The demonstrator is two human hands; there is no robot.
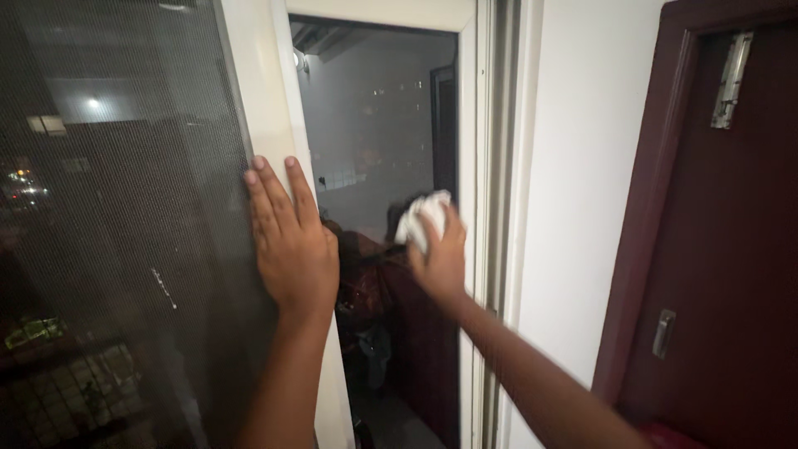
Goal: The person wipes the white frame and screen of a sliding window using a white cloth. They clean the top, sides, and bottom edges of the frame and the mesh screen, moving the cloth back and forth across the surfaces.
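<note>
My right hand (439,254) grips a crumpled white cloth (420,218) against the glass pane (374,150), right of the white frame (270,108) my flat-fingered left hand (291,241) braces.

The narrow glass pane (374,150) is bare above the right hand (440,258) and its crumpled white cloth (420,218), and bare below the wrist too, so a hand can pass up or down along it. Sideways there is little room: the white frame upright (278,100) closes the pane on the left and the jamb with its grooved track (486,166) closes it on the right (the hand lies just beside that jamb). The left hand (291,241) lies flat across the upright and the edge of the mesh screen (125,233), barring that side. Right of the jamb the white wall (573,166) is bare, ending at the dark red door (731,249)
</note>
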